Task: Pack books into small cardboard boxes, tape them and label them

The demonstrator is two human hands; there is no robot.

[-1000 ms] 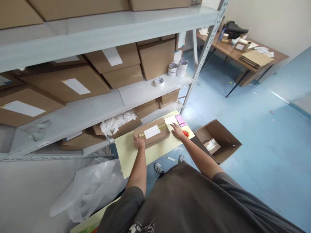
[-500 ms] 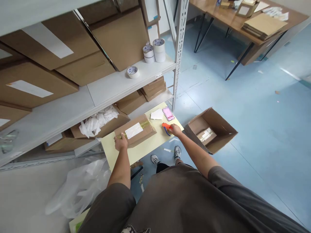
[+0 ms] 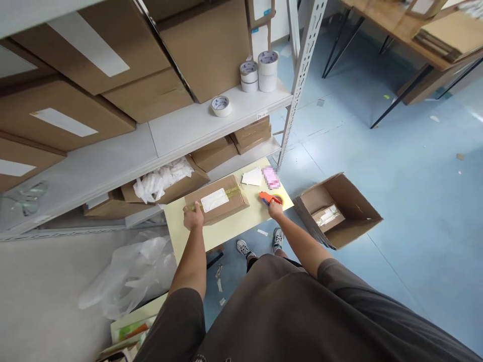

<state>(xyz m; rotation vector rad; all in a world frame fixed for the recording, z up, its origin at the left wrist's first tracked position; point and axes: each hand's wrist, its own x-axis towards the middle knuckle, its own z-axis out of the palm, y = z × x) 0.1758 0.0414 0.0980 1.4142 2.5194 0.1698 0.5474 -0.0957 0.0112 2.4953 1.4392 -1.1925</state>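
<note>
A taped cardboard box [image 3: 236, 199] with a white label lies on the pale yellow table [image 3: 222, 233]. My left hand [image 3: 193, 216] grips its left end, thumb on top near the tape. At the table's right part, my right hand [image 3: 275, 208] is closed on an orange tape dispenser [image 3: 265, 197], whose yellowish tape roll shows beside the fingers. White paper [image 3: 252, 177] and a pink, blurred item [image 3: 270, 177] lie beyond the dispenser, near the table's far edge.
On the floor to the right stands an open carton [image 3: 339, 211] with a smaller labelled box inside. A metal shelf [image 3: 188, 130] with boxes and tape rolls [image 3: 267, 70] runs along the far side. Plastic wrap [image 3: 132, 271] lies at lower left.
The camera view has shifted. My right hand has turned the orange dispenser, and its tape roll now shows. My left hand remains on the box's left end.
</note>
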